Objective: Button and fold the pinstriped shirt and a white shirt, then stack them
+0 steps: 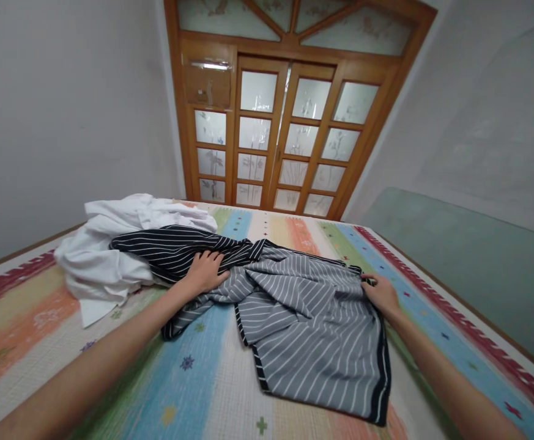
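A person is leaning both bare arms out over a colourful, banded cover [175, 382], and a striped garment [307, 333] is lying across the middle of it. The garment is showing two faces: toward the person's right it is spreading out fairly flat, grey with white stripes and black edging, while toward the left it is bunching into a twisted, black stretch with white stripes.

The left hand [206, 272] is resting palm down on that bunched part, its fingers bending over the folds; I'm not able to tell whether they are gripping any cloth. The right hand [381, 294] is pinching the garment's far right corner, thumb and fingers closing on the black-trimmed edge. Between the two hands the grey cloth is wrinkling in loose diagonal folds, and its near edge is lying on the cover.

A crumpled white cloth [104, 260] is sitting at the far left, and the garment's black end is overlapping it. Beyond the cover, wooden doors [254, 131] with patterned glass panes are standing between pale walls, and a pale green panel [468, 263] is running along the right side.
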